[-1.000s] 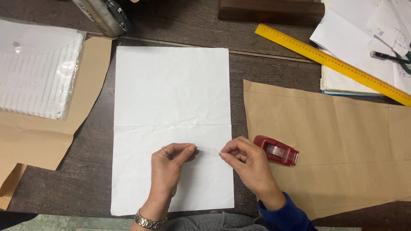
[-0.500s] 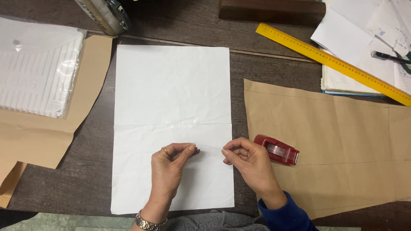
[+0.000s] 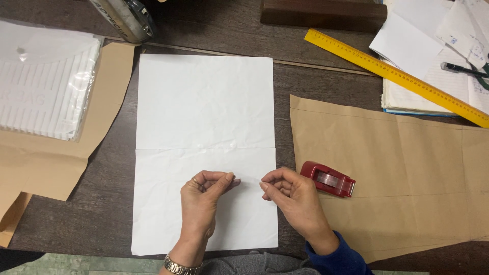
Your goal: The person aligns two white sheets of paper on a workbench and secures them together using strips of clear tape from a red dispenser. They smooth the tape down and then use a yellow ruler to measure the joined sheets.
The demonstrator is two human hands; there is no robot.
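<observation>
Holding a short strip of clear tape point(image 3: 248, 179) taut, the left hand point(image 3: 204, 196) and right hand point(image 3: 290, 198) each pinch one end between thumb and fingertips, just above the lower half of the white paper sheet point(image 3: 204, 107). The strip hangs below the crease that crosses the sheet. Keep the strip stretched and level, and avoid touching the adhesive side more than needed. A red tape dispenser point(image 3: 328, 179) rests on brown kraft paper point(image 3: 407, 173), just beside the right hand. Compared with the earlier frames, both hands remain in nearly the same place, the pinch unchanged.
</observation>
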